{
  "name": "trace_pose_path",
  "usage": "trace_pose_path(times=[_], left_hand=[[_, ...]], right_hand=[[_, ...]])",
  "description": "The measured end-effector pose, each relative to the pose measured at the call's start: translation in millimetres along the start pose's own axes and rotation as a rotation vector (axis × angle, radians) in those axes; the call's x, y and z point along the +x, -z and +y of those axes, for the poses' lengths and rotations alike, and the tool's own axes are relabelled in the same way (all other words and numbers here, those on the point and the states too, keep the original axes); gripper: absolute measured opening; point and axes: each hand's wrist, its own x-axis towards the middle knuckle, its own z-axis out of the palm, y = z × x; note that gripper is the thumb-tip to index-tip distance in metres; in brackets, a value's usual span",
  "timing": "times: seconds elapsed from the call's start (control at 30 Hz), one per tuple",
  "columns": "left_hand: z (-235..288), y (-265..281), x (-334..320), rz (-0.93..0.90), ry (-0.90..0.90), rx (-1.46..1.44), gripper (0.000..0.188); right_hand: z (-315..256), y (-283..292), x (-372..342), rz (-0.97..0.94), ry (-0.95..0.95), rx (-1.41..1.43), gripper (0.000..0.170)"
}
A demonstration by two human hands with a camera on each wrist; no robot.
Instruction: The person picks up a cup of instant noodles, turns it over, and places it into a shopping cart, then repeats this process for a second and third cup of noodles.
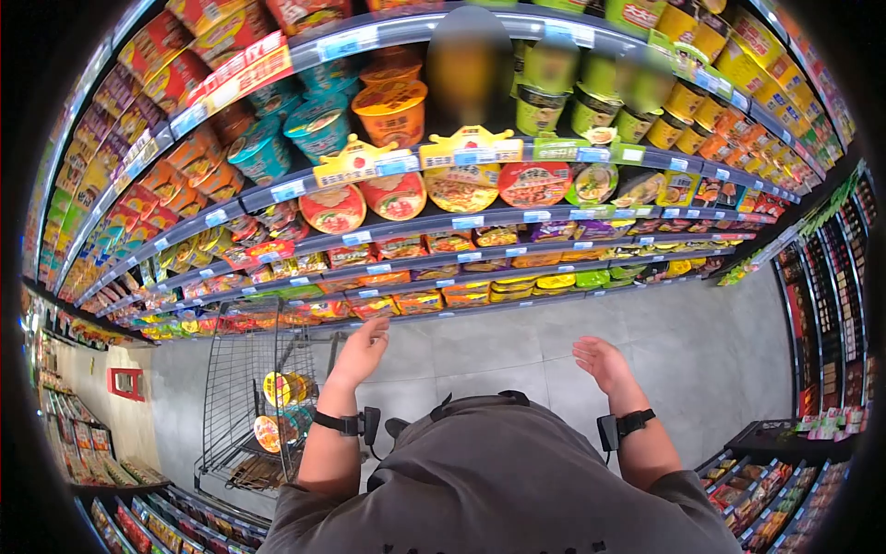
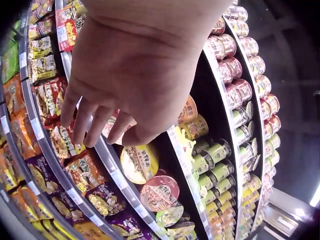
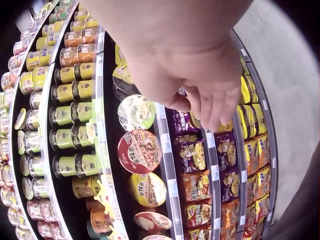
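In the head view my left hand (image 1: 364, 351) is held out at waist height, its fingers relaxed and nothing in it. My right hand (image 1: 604, 362) mirrors it on the other side, also bare, with fingers loosely extended. Both hover over the floor in front of a shelf of instant noodles. The left wrist view has the left hand (image 2: 132, 80) before noodle bowls such as a yellow-lidded bowl (image 2: 139, 164). A red-lidded bowl (image 3: 139, 151) and a green-and-white-lidded bowl (image 3: 136, 112) lie beside the right hand (image 3: 200, 85) in the right wrist view.
A wire shopping cart (image 1: 242, 388) stands at my left, with a yellow noodle tub (image 1: 287, 388) and a teal one (image 1: 293, 422) inside. Grey tiled floor (image 1: 489, 346) lies between me and the curved noodle shelf (image 1: 480, 222). Another rack (image 1: 831, 305) rises at the right.
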Motion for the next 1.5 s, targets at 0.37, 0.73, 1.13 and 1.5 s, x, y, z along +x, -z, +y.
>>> trace_pose_path(times=[0.37,0.73,1.13,1.5], left_hand=[[54.5,-24.0,25.7,0.024,-0.069,0.072,0.040],[120.8,66.8,90.2,0.316,-0.272,-0.030,0.042],[196.3,132.1,189.2,0.210,-0.319,-0.388,0.064],[206.0,155.0,225.6,-0.019,-0.266,-0.462,0.073]], right_hand=[[-30.3,19.8,23.1,-0.082,-0.019,0.075,0.035],[-136.8,-129.9,65.8,-0.421,0.104,-0.068,0.037],[-255.3,-325.1,99.5,-0.788,0.501,-0.143,0.055],[-282.3,-395.8,146.3,-0.765,0.555,-0.082,0.082]])
